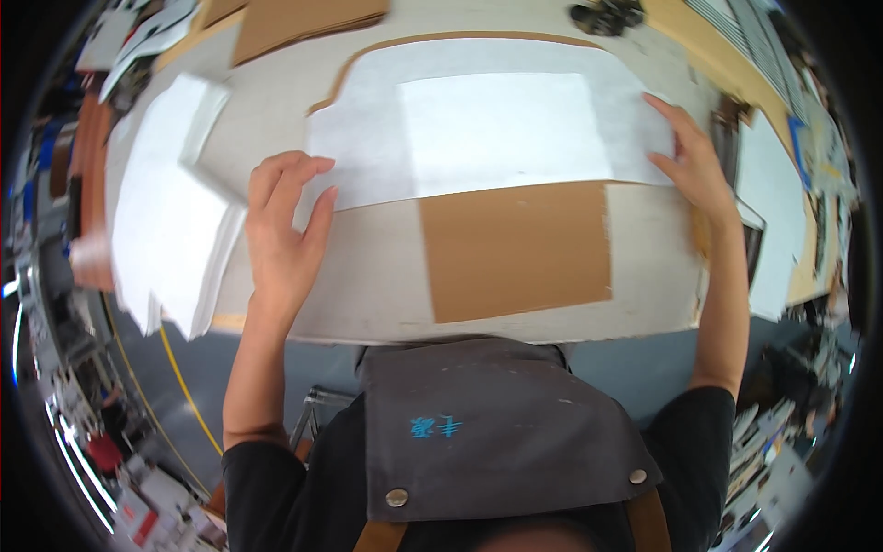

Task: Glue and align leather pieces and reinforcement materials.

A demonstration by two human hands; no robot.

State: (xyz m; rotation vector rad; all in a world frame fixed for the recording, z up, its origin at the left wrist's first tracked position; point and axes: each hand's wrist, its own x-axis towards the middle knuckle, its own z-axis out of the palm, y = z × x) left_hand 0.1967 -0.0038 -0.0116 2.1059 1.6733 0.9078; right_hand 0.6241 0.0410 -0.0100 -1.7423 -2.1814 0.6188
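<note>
A wide white sheet [363, 147] with a curved far edge lies on the work table, and a brighter white rectangle [501, 129] shows in its middle. Brown material peeks out along its far and left edges. Nearer me, a flat brown rectangle [518, 253] extends from under the white sheet; whether it joins the brown rim is hidden. My left hand [287, 216] is at the sheet's left edge, thumb and fingers apart. At the right edge, my right hand [694, 161] rests with spread fingers on or just over the sheet. Neither hand grips anything.
Stacked white cut sheets [166, 202] lie on the table's left side. Brown sheets [308, 23] sit at the far left, a small dark object [607, 16] at the far edge. Another white sheet [771, 212] lies at the right. The table's near edge [368, 327] runs before my apron.
</note>
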